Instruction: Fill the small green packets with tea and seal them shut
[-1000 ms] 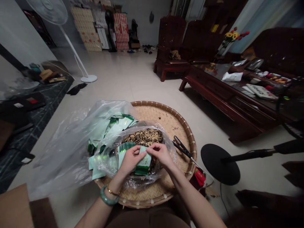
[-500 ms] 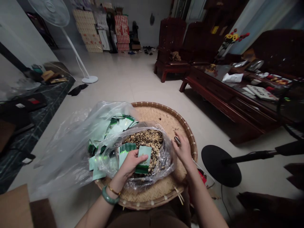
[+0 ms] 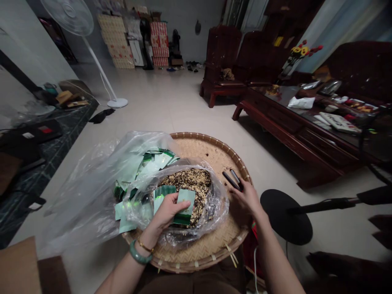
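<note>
The left hand (image 3: pixel 165 213) is closed in a pinch on a small fan of flat green-and-white foil packets (image 3: pixel 185 207), with the thumb lying across them. Directly beneath and ahead of that hand sits a crumpled clear plastic bag (image 3: pixel 211 214) holding a heap of loose, speckled brown-and-tan dry flakes (image 3: pixel 190 183). A jade-green bangle (image 3: pixel 137 252) and a thin gold bracelet (image 3: pixel 144 246) circle the left wrist. The right hand (image 3: pixel 247 201) is partly curled, its fingers gripping a pair of black-handled scissors (image 3: pixel 232 180) whose dark bars point away from the palm. Both hands are over a wide, round woven bamboo tray (image 3: pixel 211 148), which has a bound rim. Left of the left hand, a larger clear plastic sack (image 3: pixel 87 196) spills more green-and-white packets (image 3: pixel 153 162) onto the tray. Right of the right hand stands the round black base of a stand (image 3: pixel 284 216), and beyond both hands lies a pale tiled floor (image 3: pixel 171 110).
</note>
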A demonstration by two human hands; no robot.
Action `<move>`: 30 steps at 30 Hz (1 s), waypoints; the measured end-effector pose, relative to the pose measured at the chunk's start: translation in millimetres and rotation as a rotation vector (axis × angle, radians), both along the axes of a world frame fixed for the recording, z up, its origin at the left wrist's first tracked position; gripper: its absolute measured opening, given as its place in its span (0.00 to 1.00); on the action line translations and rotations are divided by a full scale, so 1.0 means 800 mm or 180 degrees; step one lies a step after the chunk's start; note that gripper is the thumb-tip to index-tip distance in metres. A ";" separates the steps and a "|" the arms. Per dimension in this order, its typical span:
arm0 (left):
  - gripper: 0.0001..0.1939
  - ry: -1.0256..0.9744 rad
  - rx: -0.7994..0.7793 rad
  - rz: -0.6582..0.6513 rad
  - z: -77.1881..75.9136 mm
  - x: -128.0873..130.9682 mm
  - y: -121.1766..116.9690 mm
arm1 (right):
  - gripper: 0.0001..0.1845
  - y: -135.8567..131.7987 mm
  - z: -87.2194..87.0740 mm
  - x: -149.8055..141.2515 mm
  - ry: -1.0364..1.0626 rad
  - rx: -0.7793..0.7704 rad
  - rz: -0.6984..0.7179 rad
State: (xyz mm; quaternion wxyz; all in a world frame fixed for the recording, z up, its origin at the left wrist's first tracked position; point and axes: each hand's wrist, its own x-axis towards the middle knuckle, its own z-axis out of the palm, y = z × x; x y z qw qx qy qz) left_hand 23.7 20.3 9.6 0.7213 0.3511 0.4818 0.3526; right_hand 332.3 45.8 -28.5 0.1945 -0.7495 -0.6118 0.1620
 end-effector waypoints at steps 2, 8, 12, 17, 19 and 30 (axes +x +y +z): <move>0.22 0.0077 0.0038 -0.0086 -0.001 0.000 0.000 | 0.31 -0.008 0.028 -0.002 0.0656 0.0372 0.0108; 0.21 0.0292 0.0364 -0.0332 0.000 0.000 0.001 | 0.32 -0.038 0.106 -0.072 0.1314 0.0009 0.1961; 0.19 0.0319 0.0471 -0.0458 0.005 -0.001 0.001 | 0.27 -0.037 0.113 -0.102 0.1235 -0.0212 0.2130; 0.20 0.0213 0.0260 -0.0434 0.006 -0.002 -0.001 | 0.19 -0.033 0.108 -0.108 0.1179 -0.0223 0.2004; 0.21 0.0201 0.0241 -0.0406 0.004 -0.001 -0.002 | 0.18 -0.034 0.106 -0.108 0.1245 -0.0198 0.1921; 0.17 0.0401 0.0507 -0.0360 0.003 0.000 0.001 | 0.29 -0.029 0.102 -0.099 0.1421 -0.0153 0.1750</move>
